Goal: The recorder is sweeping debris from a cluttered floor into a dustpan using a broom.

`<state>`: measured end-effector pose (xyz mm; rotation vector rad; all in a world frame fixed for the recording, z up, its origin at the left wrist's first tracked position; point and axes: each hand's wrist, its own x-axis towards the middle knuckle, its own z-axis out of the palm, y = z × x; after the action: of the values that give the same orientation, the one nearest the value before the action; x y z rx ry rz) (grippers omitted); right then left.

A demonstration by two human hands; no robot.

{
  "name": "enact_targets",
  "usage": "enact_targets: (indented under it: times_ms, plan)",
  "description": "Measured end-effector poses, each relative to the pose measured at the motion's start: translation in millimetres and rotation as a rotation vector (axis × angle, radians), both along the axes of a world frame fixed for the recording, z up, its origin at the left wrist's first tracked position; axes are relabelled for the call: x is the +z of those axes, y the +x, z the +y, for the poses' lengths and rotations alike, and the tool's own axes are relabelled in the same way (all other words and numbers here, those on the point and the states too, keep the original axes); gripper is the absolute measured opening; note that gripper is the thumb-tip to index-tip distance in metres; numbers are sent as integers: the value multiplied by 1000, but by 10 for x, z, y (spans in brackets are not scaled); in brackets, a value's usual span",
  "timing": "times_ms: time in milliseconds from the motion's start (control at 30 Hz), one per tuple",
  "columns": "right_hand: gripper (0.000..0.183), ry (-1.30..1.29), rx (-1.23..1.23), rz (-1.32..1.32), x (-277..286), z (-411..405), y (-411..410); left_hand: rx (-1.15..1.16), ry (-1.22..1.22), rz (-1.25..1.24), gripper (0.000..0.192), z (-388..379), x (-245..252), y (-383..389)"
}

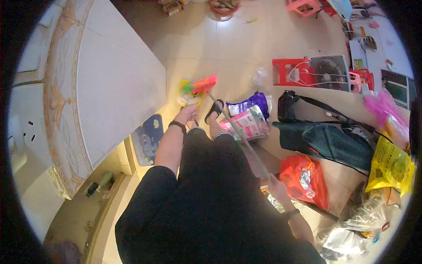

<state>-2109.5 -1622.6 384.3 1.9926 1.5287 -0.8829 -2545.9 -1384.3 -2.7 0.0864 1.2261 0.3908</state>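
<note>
My right hand (pixel 277 188), at the lower right, grips the upper end of a long pale broom handle (pixel 242 135). The handle runs up and left to a blurred red-orange broom head (pixel 205 84). My left hand (pixel 188 114) has its fingers curled at the near end of a yellow-edged object (pixel 184 82), whose kind I cannot tell. Something green and some clear or whitish plastic show on that object, beside the broom head. Blur and the fingers hide the exact grip. Both wrists wear dark bands. Below the hands are my feet in black sandals (pixel 216 110).
A white cabinet or counter (pixel 122 76) stands left, with a grey-blue mat (pixel 148 140) beside it. Purple (pixel 260 102) and pink-and-white packages (pixel 249 123) lie right of my feet. Further right are a red bag (pixel 305 178), a dark bag (pixel 329 142), a red stool (pixel 283 71) and a fan (pixel 329 74).
</note>
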Motion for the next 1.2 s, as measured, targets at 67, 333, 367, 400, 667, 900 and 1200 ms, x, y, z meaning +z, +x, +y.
enact_targets:
  times_ms: [67, 333, 367, 400, 667, 900, 1200]
  plan:
    - [41, -62, -179, 85, 90, -159, 62, 110, 64, -89, 44, -187, -128, -53]
    - [41, 216, -849, 549, -650, -1082, 191, 86, -116, -44, 16, 144, 794, 336]
    - [41, 215, -1010, 729, -863, -976, 148, 122, -104, -92, 16, -95, 464, -122]
    - [38, 187, -910, 711, -383, -569, -250, 4, -133, -10, 28, -18, 601, 89]
    - [27, 186, -905, 385, -833, 505, -317, 100, -119, 37, 13, -221, 672, -139]
    - [33, 158, -976, 483, -1773, 1433, 159, -197, -41, 158, 14, 266, 1078, -190]
    - [34, 16, -1087, 427, -2222, 1931, 339, -261, -61, 322, 12, 1329, 1294, -134]
